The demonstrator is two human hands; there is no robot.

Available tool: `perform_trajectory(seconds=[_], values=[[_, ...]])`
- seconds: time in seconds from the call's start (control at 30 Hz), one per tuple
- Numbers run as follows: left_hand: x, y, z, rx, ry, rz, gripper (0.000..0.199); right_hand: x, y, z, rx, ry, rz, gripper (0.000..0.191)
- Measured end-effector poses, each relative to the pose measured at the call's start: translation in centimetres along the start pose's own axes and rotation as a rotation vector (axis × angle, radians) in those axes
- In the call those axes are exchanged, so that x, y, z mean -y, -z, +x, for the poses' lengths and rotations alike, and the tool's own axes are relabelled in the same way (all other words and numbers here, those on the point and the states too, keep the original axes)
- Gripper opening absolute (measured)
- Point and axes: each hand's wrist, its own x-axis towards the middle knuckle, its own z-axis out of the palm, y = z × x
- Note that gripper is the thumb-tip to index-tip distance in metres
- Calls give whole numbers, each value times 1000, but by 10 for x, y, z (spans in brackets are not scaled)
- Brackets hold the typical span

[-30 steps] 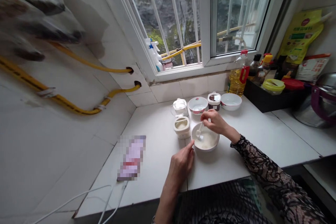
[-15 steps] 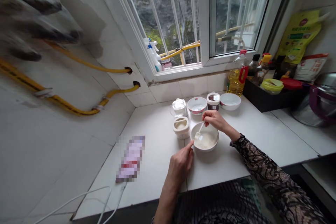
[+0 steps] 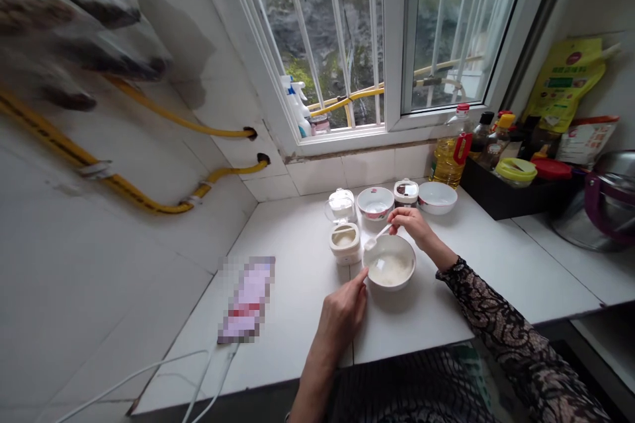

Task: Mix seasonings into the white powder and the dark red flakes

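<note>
- Left grip [image 3: 341,316] is resting near the white bowl, fingers together and not holding anything; fingertips are reaching the bowl's near-left rim, contact hard to confirm.
- White cable [image 3: 149,373] is trailing across the near-left worktop [image 3: 292,344], and a pixelated flat object [image 3: 247,299] is lying beside it, unreadable.
- White bowl [image 3: 389,285] is sitting mid-worktop, holding a pale mixture [image 3: 391,269]; its texture is hard to make out.
- Right grip [image 3: 409,225] is pinching the handle of a white spoon [image 3: 376,236]; thumb and fingers are pressed together.
- Spoon has just come up out of the mixture, and its head is now hanging over the bowl's far-left rim.
- Lidded cream container [image 3: 345,244] is standing just left of the bowl.
- Farther back, two small bowls [image 3: 376,203] and a dark-filled jar [image 3: 406,192] are lining the wall.
</note>
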Motion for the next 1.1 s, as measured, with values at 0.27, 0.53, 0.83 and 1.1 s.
perform_trajectory(seconds=[0.27,0.53,0.83,1.1], values=[[-4,6,6,6,-53,13,41,0,-31,-15,-80,562,-341,8],[-6,11,10,17,-57,28,42,5,-32,-25,-63,1013,-773,15],[-6,8,7,8,-31,12,41,2,-3,-16,65,665,-834,18],[0,0,-1,13,29,-6,39,-4,-11,-15,176,454,-711,18]])
